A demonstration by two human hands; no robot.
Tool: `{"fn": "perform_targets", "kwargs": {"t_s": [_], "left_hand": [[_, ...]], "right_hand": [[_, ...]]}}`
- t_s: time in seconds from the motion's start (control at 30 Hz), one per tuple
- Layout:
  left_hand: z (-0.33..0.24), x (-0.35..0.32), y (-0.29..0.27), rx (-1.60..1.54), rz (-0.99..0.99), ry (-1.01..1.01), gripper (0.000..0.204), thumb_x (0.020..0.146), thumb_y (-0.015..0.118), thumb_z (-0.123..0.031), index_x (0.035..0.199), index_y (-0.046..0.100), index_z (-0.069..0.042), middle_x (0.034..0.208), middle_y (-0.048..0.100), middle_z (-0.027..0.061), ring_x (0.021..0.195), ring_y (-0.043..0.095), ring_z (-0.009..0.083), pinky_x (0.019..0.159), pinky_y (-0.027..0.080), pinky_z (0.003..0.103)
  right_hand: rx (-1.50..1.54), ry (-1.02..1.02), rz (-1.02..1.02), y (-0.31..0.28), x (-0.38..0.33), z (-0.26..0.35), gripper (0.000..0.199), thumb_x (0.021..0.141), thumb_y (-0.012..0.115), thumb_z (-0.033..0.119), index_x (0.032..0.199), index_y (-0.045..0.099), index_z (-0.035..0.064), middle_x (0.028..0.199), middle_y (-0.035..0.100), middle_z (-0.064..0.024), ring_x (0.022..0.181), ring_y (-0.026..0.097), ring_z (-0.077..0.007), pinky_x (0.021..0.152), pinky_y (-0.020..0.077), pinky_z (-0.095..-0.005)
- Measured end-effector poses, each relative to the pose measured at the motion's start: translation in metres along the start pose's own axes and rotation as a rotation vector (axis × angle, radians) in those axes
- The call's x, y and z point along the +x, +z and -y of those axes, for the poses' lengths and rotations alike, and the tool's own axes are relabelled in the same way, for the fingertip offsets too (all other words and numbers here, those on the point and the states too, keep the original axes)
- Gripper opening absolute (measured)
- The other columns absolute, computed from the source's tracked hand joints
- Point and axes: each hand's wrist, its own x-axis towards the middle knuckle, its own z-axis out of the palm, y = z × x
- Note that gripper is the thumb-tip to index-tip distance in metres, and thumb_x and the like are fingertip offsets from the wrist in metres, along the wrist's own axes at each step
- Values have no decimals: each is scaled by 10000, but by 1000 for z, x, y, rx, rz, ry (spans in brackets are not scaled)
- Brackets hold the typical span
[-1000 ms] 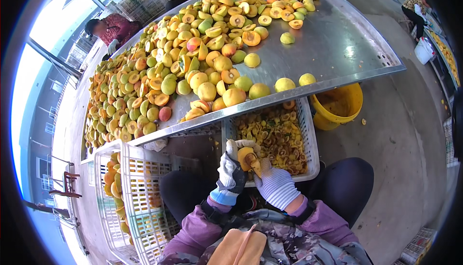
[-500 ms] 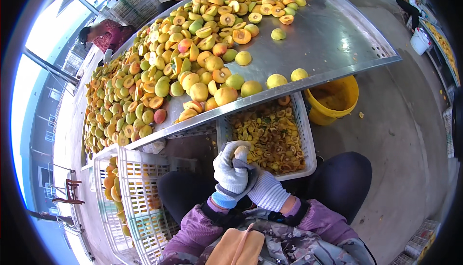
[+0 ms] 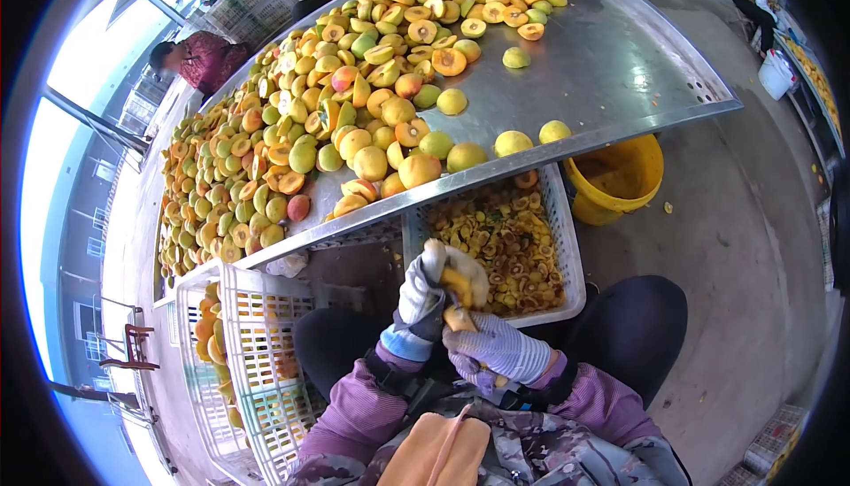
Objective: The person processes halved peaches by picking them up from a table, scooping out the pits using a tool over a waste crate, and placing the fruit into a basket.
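Both hands wear pale knitted gloves, held close together above a white crate (image 3: 575, 265) of fruit scraps and stones. My left hand (image 3: 425, 287) is closed around a cut piece of yellow peach (image 3: 458, 286), its flesh showing between the fingers. Just below it, my right hand (image 3: 503, 346) wraps round a tan, wooden-looking handle (image 3: 459, 319), whose other end peeks out under the fist. What the handle belongs to cannot be made out. In front, a metal table (image 3: 611, 61) bears a heap of whole and halved yellow peaches (image 3: 354, 123).
A yellow bucket (image 3: 651, 172) stands right of the scrap crate. At my left are white slatted crates (image 3: 266, 344) with peach halves inside. The table's raised metal edge (image 3: 522, 165) runs just beyond my hands. Co-workers (image 3: 205, 61) are at the table's far side.
My hands were clasped together; now they have drawn slightly apart. The left has turned and shows the peach piece, and the right has lowered, revealing the tan handle.
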Motion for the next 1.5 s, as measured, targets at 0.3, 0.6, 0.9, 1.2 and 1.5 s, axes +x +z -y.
{"fn": "perform_targets", "kwargs": {"t_s": [0.3,0.6,0.9,1.2,1.5], "left_hand": [[-101,-73,-20,1584,-756,812,86,827,622,-47,895,661,-10,885,669,131,780,637,245,722,499,325],[-215,-244,-33,2462,-1600,32,218,827,648,-215,1017,676,-112,1152,600,224,1008,604,342,864,478,363],[-163,-12,-92,1958,-812,54,438,749,611,-239,1182,597,-177,1053,638,189,972,609,375,850,480,448],[-146,36,-160,1775,-594,-52,472,839,591,-326,1280,533,-167,961,656,221,885,638,364,760,510,409],[-73,-25,-127,1567,-478,279,340,939,513,-187,1249,493,-47,1072,642,63,976,633,178,802,525,294]], "right_hand": [[657,17,-388,-40,19,-28,128,917,556,260,854,509,159,631,495,30,444,423,-91,436,343,-277],[576,-73,-452,-39,12,-15,149,916,567,276,823,512,174,609,511,31,399,437,-101,382,369,-287],[490,-111,-590,-45,18,-8,158,907,562,232,841,481,113,613,490,-18,395,449,-129,356,390,-305],[372,-201,-636,-48,18,3,176,903,583,226,846,483,93,585,487,-24,392,477,-136,340,412,-305],[-1180,-644,-776,-13,33,-4,287,819,659,214,974,490,42,666,597,-195,565,601,-392,500,482,-451]]}}
